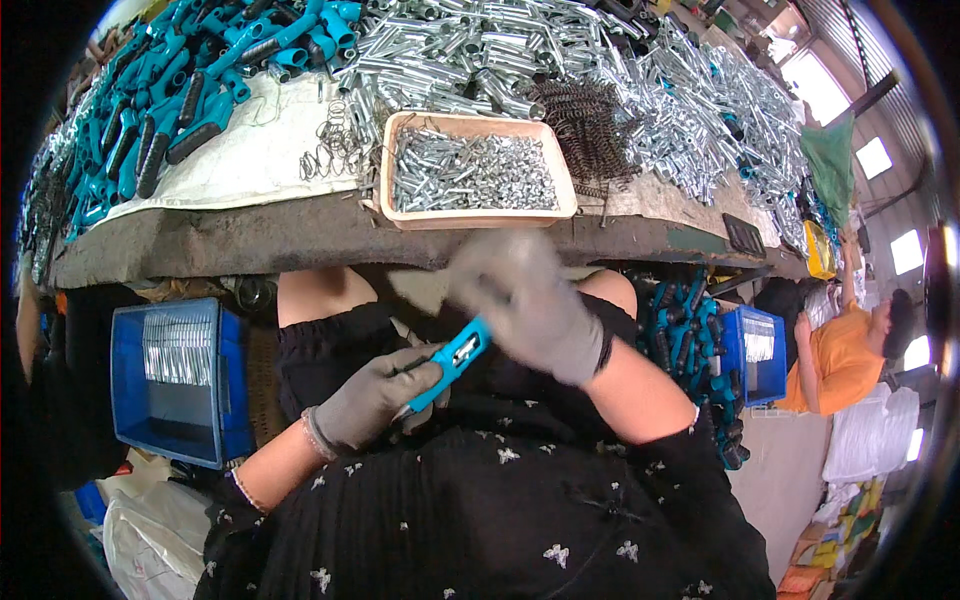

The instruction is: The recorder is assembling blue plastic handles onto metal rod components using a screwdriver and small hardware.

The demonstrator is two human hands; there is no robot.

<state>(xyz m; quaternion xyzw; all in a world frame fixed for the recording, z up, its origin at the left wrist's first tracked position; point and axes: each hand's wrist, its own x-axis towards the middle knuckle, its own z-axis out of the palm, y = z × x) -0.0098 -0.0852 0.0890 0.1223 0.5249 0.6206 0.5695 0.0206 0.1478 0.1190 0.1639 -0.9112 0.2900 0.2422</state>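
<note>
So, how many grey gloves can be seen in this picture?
2. One is on the left hand, which holds the teal piece; the other is on the right hand, blurred near the piece's upper end. More may be hidden.

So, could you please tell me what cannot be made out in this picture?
Right hand: in the head view, motion blur hides its fingertips and whether they hold anything.
Blue piece: in the head view, the left hand covers part of its lower half.
Small metal parts: in the head view, too small and heaped to count.
White bag: in the head view, cut off by the lower edge.
</note>
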